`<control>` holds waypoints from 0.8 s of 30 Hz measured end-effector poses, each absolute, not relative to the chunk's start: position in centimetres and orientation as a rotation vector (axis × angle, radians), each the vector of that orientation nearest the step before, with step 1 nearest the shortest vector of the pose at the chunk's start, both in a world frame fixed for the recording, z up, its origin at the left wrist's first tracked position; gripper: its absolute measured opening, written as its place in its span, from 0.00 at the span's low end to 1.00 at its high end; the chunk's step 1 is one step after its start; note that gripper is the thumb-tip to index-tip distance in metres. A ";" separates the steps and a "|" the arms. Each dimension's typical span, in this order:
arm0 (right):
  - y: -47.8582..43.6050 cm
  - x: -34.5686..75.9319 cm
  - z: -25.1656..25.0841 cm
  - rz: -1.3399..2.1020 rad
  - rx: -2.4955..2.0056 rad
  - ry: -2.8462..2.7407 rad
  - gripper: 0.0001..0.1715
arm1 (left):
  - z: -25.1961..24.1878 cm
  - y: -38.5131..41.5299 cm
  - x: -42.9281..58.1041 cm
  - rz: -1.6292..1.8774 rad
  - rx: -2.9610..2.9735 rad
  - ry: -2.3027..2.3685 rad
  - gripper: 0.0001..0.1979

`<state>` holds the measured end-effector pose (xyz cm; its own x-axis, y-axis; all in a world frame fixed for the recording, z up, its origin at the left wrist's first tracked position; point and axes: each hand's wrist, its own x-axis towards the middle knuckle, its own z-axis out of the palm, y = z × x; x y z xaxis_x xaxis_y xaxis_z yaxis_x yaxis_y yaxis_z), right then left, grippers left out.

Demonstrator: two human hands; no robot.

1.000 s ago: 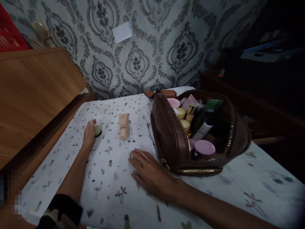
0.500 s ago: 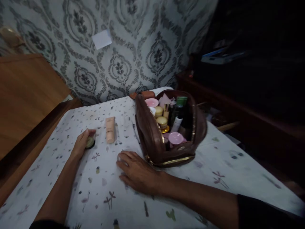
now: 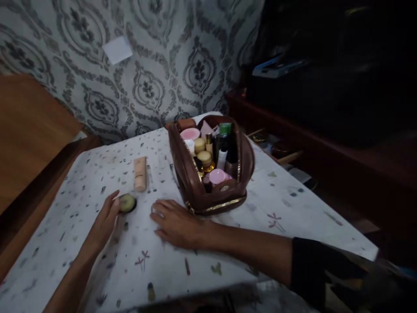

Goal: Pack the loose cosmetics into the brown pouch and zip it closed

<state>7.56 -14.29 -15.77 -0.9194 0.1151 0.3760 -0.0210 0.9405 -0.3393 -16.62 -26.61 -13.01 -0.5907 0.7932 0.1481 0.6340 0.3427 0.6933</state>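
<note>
A small round jar (image 3: 127, 203) with a greenish lid stands on the patterned white tablecloth (image 3: 169, 278). Beside its left edge is my left hand (image 3: 107, 213), fingers extended and not wrapped round it; whether the fingertips touch it I cannot tell. A beige squeeze tube (image 3: 140, 174) lies just beyond the jar. My right hand (image 3: 177, 224) rests palm down on the cloth with its fingers spread, holding nothing. Close to it stands a brown toiletry bag (image 3: 208, 202), unzipped, with pink-lidded pots (image 3: 217, 176), yellow-lidded jars (image 3: 204, 158) and a green-capped bottle (image 3: 224, 128) inside.
Behind the bag lies a brown-orange item (image 3: 182, 124), partly hidden. A patterned wall (image 3: 146, 87) closes off the far side. Wooden furniture (image 3: 35, 117) borders the table on the left, and dark red furniture (image 3: 276, 117) runs along the right.
The camera view has shifted, so the bag and tube appear farther left. The jar has come right and nearer across the cloth, and my left hand no longer covers it.
</note>
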 end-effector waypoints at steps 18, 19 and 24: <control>-14.1 7.4 -15.3 1.179 -0.359 -2.429 0.40 | -13.6 -23.4 -8.4 1.070 1.525 1.889 0.36; -14.1 7.4 -15.4 1.167 -0.366 -2.436 0.39 | -13.4 -23.1 -8.3 1.073 1.536 1.862 0.37; -14.3 7.7 -14.8 1.152 -0.430 -2.435 0.40 | -13.2 -21.7 -8.5 1.207 1.482 1.684 0.36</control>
<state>7.73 -14.29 -14.78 -0.8680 0.4392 0.2316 0.0993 0.6106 -0.7857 -8.48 -21.67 -13.17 -0.2098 0.9685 0.1341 0.4379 -0.0295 0.8985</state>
